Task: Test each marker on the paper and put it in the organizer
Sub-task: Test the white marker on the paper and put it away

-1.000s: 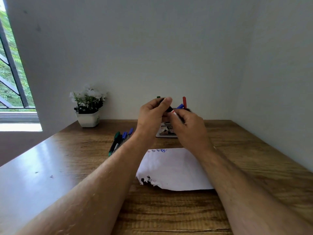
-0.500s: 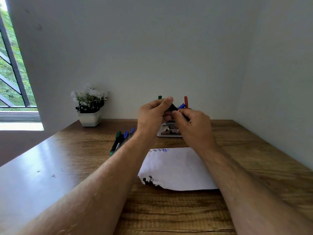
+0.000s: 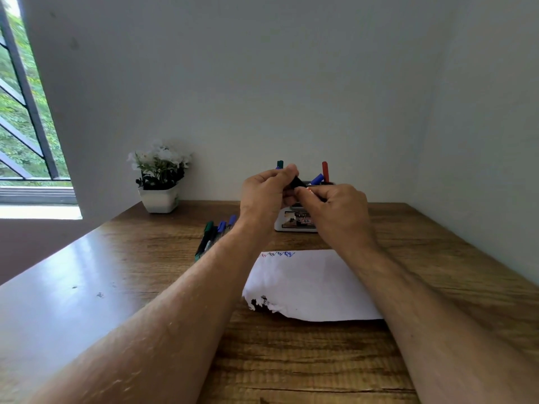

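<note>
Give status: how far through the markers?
Done: several scribbles on the paper, at least three markers standing in the organizer. In hand: left hand and right hand grip one black marker together. Left: a bunch of loose markers on the table.

A single head-worn wide-angle view looks forward and slightly down along the brown wooden counter (image 3: 437, 258) toward the plain grey wall (image 3: 291, 83). Both bare forearms reach in from the bottom edge, close to the lens. The white sheet of paper (image 3: 306, 287) lies near, centred.
</note>
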A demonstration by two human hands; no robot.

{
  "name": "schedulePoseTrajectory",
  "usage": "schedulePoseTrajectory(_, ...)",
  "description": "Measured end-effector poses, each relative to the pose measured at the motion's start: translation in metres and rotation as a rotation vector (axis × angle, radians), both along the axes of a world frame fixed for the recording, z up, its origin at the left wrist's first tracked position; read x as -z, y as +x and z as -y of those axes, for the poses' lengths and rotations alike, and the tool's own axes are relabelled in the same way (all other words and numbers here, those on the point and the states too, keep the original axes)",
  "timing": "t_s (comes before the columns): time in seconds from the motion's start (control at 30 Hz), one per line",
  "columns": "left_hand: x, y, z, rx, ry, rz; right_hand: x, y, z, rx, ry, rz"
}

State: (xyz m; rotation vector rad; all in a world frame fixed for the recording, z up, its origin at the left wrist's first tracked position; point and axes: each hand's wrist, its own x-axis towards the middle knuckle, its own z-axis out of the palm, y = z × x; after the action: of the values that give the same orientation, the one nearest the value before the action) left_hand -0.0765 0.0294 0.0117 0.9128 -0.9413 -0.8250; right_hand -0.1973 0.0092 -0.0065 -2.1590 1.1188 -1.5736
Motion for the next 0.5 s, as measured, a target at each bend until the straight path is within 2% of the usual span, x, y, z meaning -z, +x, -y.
schedulePoseTrajectory(0.13, -0.003, 0.008, 0.000, -0.103, 0.031, 0.009, 0.000, 0.001, -0.001, 0.054, 0.054, -0.066)
schedulePoseTrajectory(0.23, -0.009, 0.013, -0.003, -0.039, 0.036, -0.158, 0.004, -0.002, -0.001, 0.034, 0.065, -0.045)
schedulePoseTrajectory(0.4, -0.011, 0.012, -0.009, 0.150, 0.114, -0.531, 0.000, -0.005, -0.005, -0.188, 0.167, 0.247)
schedulePoseTrajectory(0.5, -0.009, 0.011, -0.009, 0.180, 0.199, -0.562, -0.001, -0.006, -0.006, -0.281, 0.198, 0.335)
